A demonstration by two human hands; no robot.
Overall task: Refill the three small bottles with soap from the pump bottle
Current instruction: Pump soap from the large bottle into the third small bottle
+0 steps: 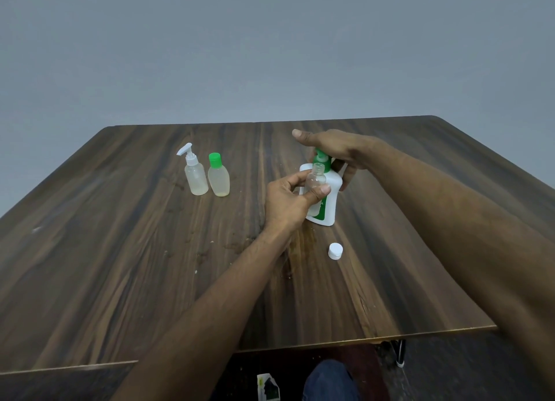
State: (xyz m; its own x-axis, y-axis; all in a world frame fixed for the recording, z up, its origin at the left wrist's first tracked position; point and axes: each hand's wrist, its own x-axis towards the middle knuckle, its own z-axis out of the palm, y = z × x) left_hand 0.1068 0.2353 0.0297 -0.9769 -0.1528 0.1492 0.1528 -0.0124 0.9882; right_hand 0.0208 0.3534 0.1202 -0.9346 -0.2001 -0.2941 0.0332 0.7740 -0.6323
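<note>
Left hand (283, 204) grip pinches uncapped clear small bottle (316, 182) at green pump nozzle. Right hand (333, 148) presses atop pump bottle (329, 199), fingers curled behind it. 2 small bottles (207, 175) stand left on table (120, 250); white cap (335, 250) near.

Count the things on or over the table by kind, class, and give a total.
Small bottles: 3 (pump-top bottle, green-cap bottle, open bottle held in the left hand)
Large pump bottle: 1, under the right hand
Loose white cap: 1
Total: 5
</note>
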